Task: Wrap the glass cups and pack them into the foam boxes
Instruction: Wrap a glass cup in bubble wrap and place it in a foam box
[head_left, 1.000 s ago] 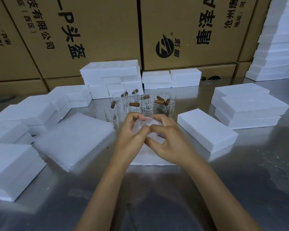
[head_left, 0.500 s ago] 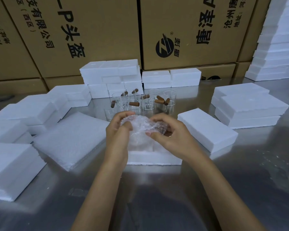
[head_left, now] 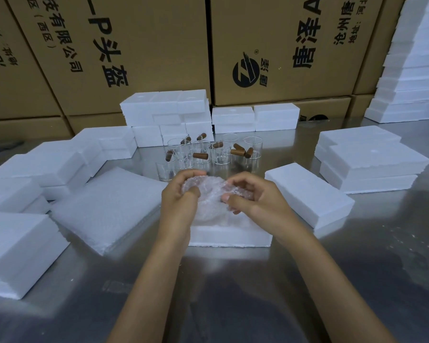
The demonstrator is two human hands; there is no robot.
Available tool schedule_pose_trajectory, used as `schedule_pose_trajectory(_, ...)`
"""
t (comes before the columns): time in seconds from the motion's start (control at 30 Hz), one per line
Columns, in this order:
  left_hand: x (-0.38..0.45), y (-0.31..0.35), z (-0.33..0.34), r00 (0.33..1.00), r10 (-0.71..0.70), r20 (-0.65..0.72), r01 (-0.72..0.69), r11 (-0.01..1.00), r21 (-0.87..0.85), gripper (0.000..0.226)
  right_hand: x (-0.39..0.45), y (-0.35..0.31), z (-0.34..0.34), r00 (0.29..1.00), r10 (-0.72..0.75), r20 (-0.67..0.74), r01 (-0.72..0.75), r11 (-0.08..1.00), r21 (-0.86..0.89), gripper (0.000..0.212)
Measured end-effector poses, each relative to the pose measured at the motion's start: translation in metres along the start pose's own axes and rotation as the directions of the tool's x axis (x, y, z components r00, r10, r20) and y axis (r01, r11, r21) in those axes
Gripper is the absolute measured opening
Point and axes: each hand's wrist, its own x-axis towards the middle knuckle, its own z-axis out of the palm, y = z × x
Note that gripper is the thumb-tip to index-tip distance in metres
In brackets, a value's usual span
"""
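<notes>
Two bare forearms reached forward over a shiny metal table [head_left: 307,280]. Both hands met above an open foam box [head_left: 230,235] lying nearest the person. The left hand [head_left: 181,194] curled its fingers round one end of a bubble-wrapped bundle [head_left: 208,191], and the right hand [head_left: 253,199] pinched the other end between thumb and fingertips. The bundle was held just over the box, not yet set down; the cup inside could not be made out through the wrap. This looked like the close of one wrapping, with packing still to come.

To the left lay a stack of bubble wrap sheets [head_left: 109,206]. Beyond the hands stood a cluster of unwrapped glass cups [head_left: 208,154] with brown handles, so much work seemed to remain. Closed foam boxes [head_left: 372,162] sat all around, perhaps filled, perhaps not. Cardboard cartons [head_left: 282,45] formed the back wall.
</notes>
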Motion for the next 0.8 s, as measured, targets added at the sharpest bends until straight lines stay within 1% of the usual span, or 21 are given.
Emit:
schedule_pose_trajectory(0.1, 0.005, -0.005, -0.001, 0.998, -0.029, 0.047, 0.027, 0.999, 0.038, 0.04, 0.003, 0.005, -0.003, 0.998, 0.015, -0.054, -0.014, 1.0, 0.009, 0.015)
schedule_pose_trajectory(0.27, 0.007, -0.01, -0.004, 0.994, 0.048, 0.099, -0.064, 0.983, 0.169, 0.049, 0.002, 0.016, 0.003, 0.998, 0.066, -0.013, -0.066, 0.998, -0.013, 0.012)
schedule_pose_trajectory(0.4, 0.007, -0.008, -0.005, 0.989, 0.119, 0.09, -0.13, 0.984, 0.123, 0.055, 0.003, 0.018, 0.004, 0.997, 0.067, -0.029, -0.068, 0.997, -0.024, 0.013)
schedule_pose_trajectory(0.47, 0.009, -0.009, -0.006, 0.987, 0.14, 0.08, -0.148, 0.983, 0.113, 0.057, 0.002, 0.02, 0.008, 0.997, 0.054, -0.05, -0.059, 0.993, -0.101, 0.016)
schedule_pose_trajectory(0.53, 0.01, -0.011, -0.006, 0.988, 0.137, 0.073, -0.146, 0.98, 0.135, 0.057, 0.001, 0.024, 0.012, 0.997, 0.042, -0.071, -0.057, 0.974, -0.22, 0.016)
schedule_pose_trajectory(0.6, 0.01, -0.014, -0.005, 0.988, 0.137, 0.072, -0.149, 0.966, 0.209, 0.056, 0.0, 0.025, 0.015, 0.995, 0.023, -0.094, -0.051, 0.948, -0.314, 0.01)
schedule_pose_trajectory(0.67, 0.01, -0.019, -0.005, 0.988, 0.13, 0.08, -0.148, 0.943, 0.297, 0.051, -0.001, 0.026, 0.015, 0.994, -0.003, -0.111, -0.04, 0.925, -0.378, 0.007)
schedule_pose_trajectory(0.73, 0.01, -0.022, -0.007, 0.99, 0.115, 0.083, -0.139, 0.914, 0.382, 0.044, -0.002, 0.026, 0.015, 0.993, -0.028, -0.112, -0.025, 0.894, -0.447, 0.008)
schedule_pose_trajectory(0.8, 0.011, -0.024, -0.01, 0.993, 0.096, 0.075, -0.119, 0.892, 0.437, 0.043, -0.002, 0.027, 0.016, 0.993, -0.054, -0.105, -0.009, 0.85, -0.526, 0.011)
